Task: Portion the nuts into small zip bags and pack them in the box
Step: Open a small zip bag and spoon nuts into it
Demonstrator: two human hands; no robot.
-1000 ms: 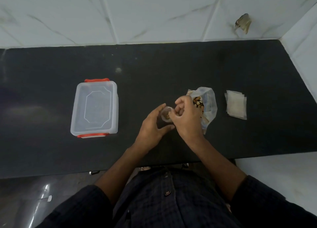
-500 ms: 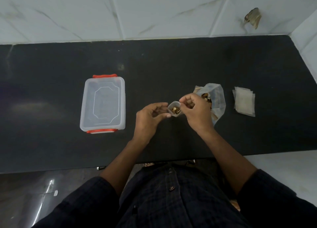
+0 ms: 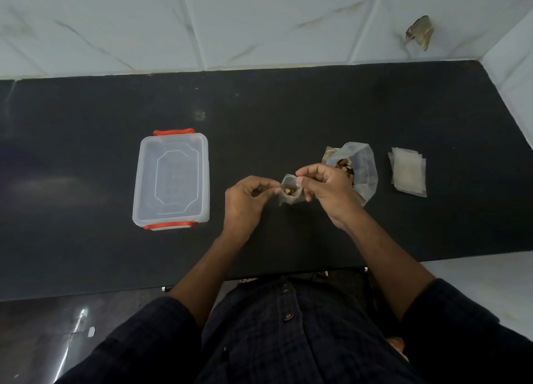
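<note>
On the black counter (image 3: 86, 253), which spans the view from left to right, sits everything for this step. White marble-veined wall tiles (image 3: 259, 22) back it; a brownish scrap (image 3: 419, 31) clings to the wall at upper right, and a white side wall closes off the right end. Dark floor shows below the near edge at left, white floor at right.

Left third of counter: bare, with a dull glare patch. Next, the box (image 3: 171, 178): clear plastic, lid on, red latches at far and near ends, long side running away from me. Open counter lies between box and my left hand (image 3: 245, 201), and a wide bare band runs behind everything to the wall.

Centre: small zip bag (image 3: 291, 191), mouth up and held open, a few nuts (image 3: 289, 192) visible inside. My left hand pinches its left edge between thumb and fingertips, other fingers curled. My right hand (image 3: 326, 190) pinches the right edge of the mouth the same way. Bag is between both hands; whether its base touches the counter I cannot tell.

Just behind my right hand: bulk bag (image 3: 360, 167) of nuts, clear, mouth open, partly hidden by the hand. Right of that, apart from it: a fanned stack of empty bags (image 3: 408, 171), flat, near the right end. Near edge lies close to my dark checked shirt (image 3: 288, 340).
</note>
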